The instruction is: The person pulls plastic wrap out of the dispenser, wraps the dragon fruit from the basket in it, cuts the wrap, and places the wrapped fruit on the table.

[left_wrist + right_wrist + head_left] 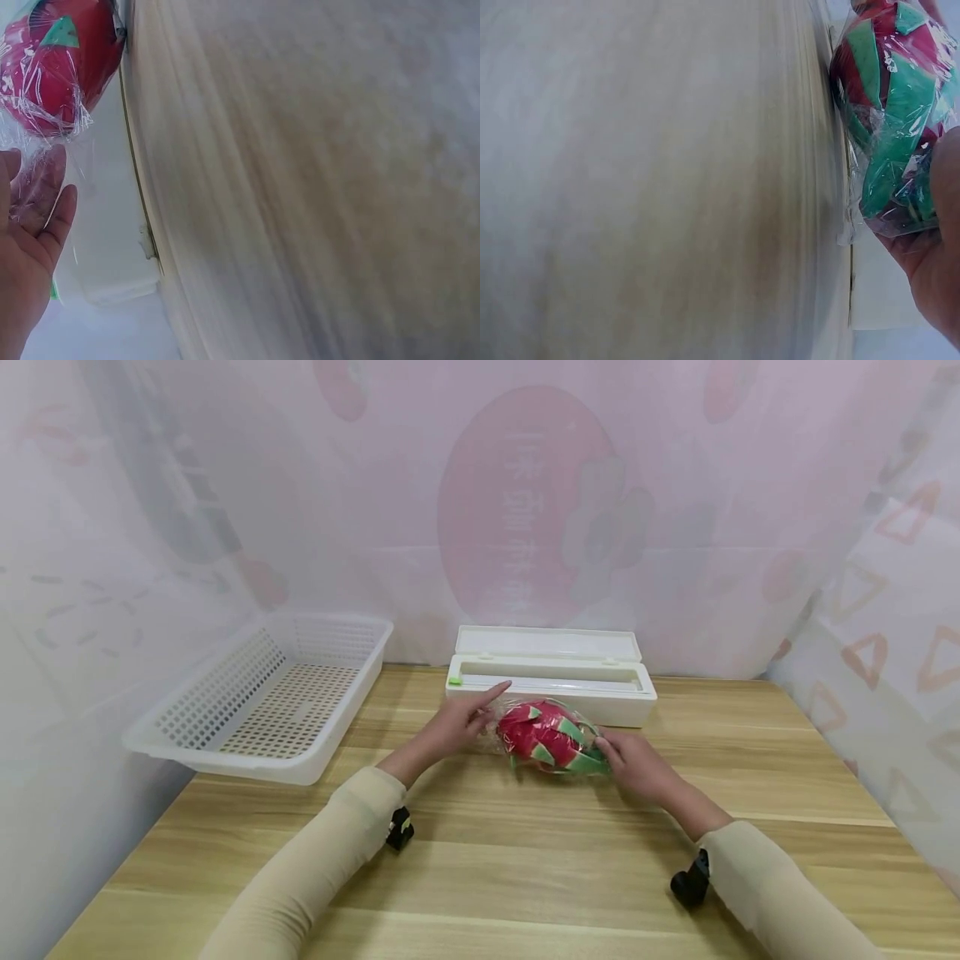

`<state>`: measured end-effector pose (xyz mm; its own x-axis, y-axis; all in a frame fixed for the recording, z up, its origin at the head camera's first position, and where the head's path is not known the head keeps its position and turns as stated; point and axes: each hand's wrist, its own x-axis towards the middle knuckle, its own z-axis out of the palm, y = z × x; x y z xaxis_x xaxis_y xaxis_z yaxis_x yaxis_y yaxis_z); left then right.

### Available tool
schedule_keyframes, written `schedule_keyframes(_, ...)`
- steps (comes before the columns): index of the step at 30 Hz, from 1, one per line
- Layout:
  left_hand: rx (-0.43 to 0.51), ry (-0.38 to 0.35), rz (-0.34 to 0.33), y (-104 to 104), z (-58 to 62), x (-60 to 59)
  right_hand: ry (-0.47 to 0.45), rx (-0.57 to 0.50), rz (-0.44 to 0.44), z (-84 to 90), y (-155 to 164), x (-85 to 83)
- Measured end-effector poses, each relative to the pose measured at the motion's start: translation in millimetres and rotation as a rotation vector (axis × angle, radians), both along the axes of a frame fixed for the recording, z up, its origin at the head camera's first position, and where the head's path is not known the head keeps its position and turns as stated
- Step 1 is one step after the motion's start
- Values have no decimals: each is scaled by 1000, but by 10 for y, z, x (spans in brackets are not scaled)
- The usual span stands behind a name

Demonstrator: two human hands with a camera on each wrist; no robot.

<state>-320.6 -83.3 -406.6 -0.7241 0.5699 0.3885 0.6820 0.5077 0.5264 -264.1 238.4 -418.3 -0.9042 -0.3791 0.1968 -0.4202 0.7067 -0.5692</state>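
A red dragon fruit [542,735] with green scales lies wrapped in clear plastic film over the wooden table. At its green-tipped end, my right hand [633,764] grips the wrapped fruit, thumb on top and fingers beneath. Loose plastic film [52,127] trails from the other end into my left hand [456,722], which holds it between thumb and fingers. The left index finger stretches forward toward the white box. In the right wrist view the film looks bunched around the green tips, and part of the right hand is cut off.
Behind the fruit stands a white cling film dispenser box [551,703], its lid [547,641] raised, with a small green slider [455,681] at its left. A white perforated basket [315,764] sits at the left edge of the wooden table [510,877]. Printed curtains surround the table.
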Motion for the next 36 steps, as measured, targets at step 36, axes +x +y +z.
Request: schedule_keyframes(36,-272,273,-110,42,-20,93,80,8,76,-30,249,174)
